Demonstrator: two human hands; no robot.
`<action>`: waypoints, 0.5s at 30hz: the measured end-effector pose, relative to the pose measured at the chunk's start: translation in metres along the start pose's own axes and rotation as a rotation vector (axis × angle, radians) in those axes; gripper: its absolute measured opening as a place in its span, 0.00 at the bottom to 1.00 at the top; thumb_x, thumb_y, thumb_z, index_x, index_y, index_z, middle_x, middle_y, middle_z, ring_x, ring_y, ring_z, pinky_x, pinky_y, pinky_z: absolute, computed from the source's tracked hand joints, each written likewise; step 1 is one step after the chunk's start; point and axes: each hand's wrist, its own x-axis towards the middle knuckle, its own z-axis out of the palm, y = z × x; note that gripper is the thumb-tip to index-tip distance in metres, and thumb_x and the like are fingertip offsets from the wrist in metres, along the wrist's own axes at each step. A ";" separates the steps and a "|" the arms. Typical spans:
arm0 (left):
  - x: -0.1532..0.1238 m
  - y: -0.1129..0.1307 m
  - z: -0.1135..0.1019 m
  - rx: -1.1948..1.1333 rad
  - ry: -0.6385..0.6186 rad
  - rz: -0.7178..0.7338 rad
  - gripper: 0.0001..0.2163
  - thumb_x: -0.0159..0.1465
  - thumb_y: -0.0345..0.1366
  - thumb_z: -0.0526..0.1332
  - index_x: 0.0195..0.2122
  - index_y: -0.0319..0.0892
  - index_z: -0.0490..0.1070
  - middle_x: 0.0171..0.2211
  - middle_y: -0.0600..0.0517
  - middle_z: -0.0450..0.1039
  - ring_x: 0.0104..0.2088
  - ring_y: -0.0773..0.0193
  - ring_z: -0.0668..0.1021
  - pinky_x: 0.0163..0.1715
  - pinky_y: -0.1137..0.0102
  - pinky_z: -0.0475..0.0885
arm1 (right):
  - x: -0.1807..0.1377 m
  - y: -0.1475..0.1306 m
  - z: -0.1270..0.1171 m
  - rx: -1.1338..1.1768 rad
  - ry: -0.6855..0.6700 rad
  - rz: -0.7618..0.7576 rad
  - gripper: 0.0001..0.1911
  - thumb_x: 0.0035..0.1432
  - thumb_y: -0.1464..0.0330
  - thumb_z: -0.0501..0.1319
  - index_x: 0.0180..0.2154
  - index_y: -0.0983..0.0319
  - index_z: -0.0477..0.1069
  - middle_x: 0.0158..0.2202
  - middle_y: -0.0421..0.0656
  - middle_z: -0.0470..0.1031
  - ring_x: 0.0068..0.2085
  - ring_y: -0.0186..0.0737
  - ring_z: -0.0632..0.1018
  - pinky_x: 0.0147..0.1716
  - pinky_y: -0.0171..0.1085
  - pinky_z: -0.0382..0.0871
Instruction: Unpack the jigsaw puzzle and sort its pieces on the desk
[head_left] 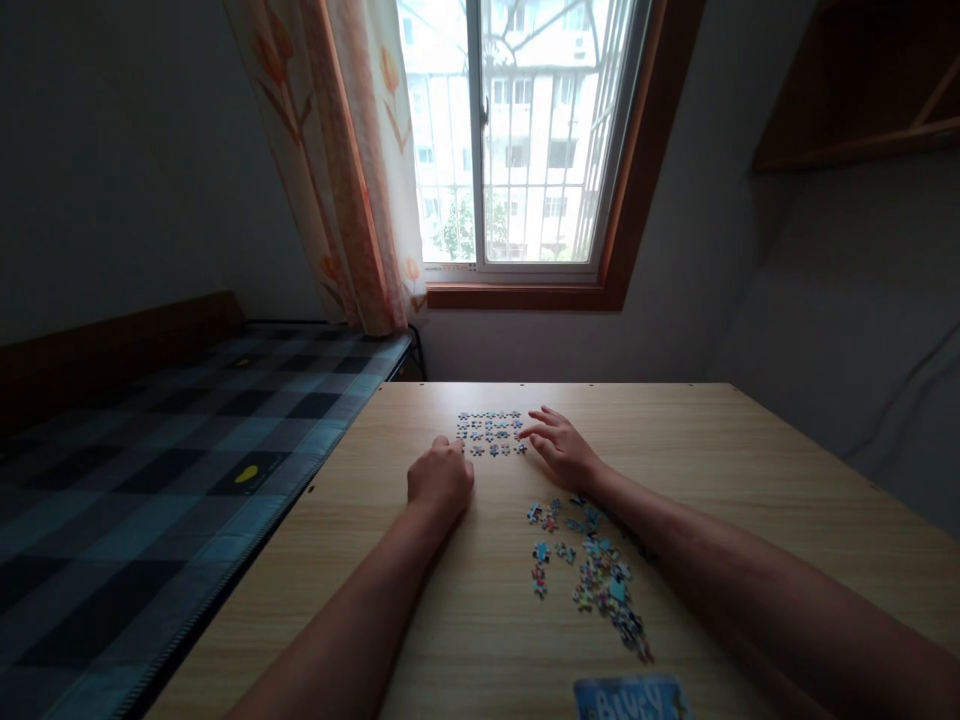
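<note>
Small jigsaw puzzle pieces lie in loose rows near the far side of the wooden table. My left hand rests at the lower left corner of these rows, its fingers curled in. Whatever the curled fingers may hold is hidden. At the right edge of the rows, my right hand hovers or rests with its fingers spread, the fingertips close to the end pieces. Nothing shows in its grasp. A loose heap of jigsaw pieces is scattered nearer to me, beside my right forearm.
A blue box or card with "Bluey" lettering lies at the table's near edge. The wooden table stands beside a bed with a checked cover on the left. Beyond are a curtain and a barred window.
</note>
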 end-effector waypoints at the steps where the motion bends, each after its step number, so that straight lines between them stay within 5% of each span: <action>1: 0.001 -0.002 0.001 -0.001 0.004 -0.006 0.18 0.66 0.36 0.51 0.52 0.44 0.75 0.48 0.44 0.74 0.40 0.57 0.79 0.37 0.67 0.73 | 0.000 0.000 0.000 0.006 0.003 0.000 0.17 0.64 0.66 0.54 0.45 0.56 0.81 0.60 0.48 0.70 0.67 0.52 0.60 0.63 0.56 0.54; 15: 0.004 -0.005 0.004 -0.023 0.033 -0.015 0.16 0.64 0.37 0.53 0.46 0.45 0.78 0.45 0.46 0.76 0.37 0.56 0.79 0.34 0.66 0.71 | 0.000 -0.001 0.001 0.071 0.026 -0.001 0.17 0.63 0.64 0.54 0.43 0.56 0.81 0.56 0.48 0.74 0.65 0.52 0.64 0.63 0.57 0.55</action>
